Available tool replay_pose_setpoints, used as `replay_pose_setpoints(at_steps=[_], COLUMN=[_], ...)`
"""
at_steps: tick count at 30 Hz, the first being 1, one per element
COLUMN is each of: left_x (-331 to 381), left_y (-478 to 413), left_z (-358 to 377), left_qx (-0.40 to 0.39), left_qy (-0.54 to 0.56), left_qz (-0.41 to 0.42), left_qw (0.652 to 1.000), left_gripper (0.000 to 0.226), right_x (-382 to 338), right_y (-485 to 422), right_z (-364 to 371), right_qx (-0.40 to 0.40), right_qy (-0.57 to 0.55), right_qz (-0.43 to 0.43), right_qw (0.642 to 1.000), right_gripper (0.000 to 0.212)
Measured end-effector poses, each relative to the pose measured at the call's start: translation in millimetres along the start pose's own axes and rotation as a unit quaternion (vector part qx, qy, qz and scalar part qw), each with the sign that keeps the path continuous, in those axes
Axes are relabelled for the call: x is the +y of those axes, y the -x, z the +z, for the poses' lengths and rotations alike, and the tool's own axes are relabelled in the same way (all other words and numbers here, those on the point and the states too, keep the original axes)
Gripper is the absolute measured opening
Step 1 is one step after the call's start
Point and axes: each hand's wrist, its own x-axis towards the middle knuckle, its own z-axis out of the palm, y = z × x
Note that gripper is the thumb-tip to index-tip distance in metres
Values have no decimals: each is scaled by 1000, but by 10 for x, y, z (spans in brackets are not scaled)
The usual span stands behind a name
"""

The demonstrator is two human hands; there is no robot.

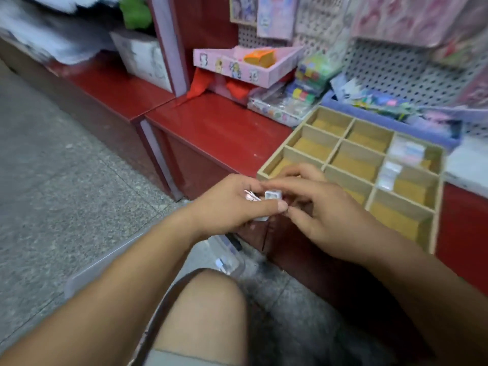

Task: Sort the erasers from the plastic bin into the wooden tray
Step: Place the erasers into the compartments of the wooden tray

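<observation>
Red shelf [211,122] | wooden tray [323,165] — two cells [433,157] stocked | left hand [227,204] holds erasers [272,195]

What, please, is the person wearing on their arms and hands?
Nothing visible: the left hand and right hand are ungloved, with no ring, watch or bracelet showing in this blurred view, and both forearms are bare, with no sleeve in view.

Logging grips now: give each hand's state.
Left hand: holds erasers.
Right hand: fingers at the erasers; grip cannot be told.
</observation>
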Motion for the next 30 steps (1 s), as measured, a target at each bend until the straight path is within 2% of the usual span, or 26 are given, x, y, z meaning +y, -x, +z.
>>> replay_pose_setpoints(at_steps=[3,6,9,12,16,19,23,26,28,30], left_x=[259,404,478,508,453,424,383,334,294,268], left_y=[-167,-351,-556,-778,-1060,-1224,-1393,-1476,-1505,-1538], left_z=[244,474,673,853,1090,1179,1233,1224,1218,1234], left_qx=[-7,-5,30,52,40,15,-15,-4,7,12], left_qy=[-13,-19,-8,-8,-33,-87,-69,-66,-61,-62], left_qz=[4,-7,-8,-3,-13,-20,-43,-28,-18,17], left_qw=[1000,1000,999,999,999,996,997,997,998,998], left_gripper=[12,25,22,19,14,11,11,7,12,13], right_x=[71,218,490,821,1140,1307,1454,1553,1584,1603], right_y=[190,399,601,764,865,839,779,756,734,697], right_z=[-292,-483,-667,-944,-1180,-1218,-1266,-1297,-1295,-1279], right_qx=[34,126,218,258,250,233,217,204,203,193], right_qy=[28,40,-27,3,49,87,153,194,217,241], right_qz=[10,46,148,228,300,318,339,361,373,384], right_qw=[999,990,964,939,919,915,903,889,879,870], right_gripper=[42,23,24,26,24,20,22,18,14,10])
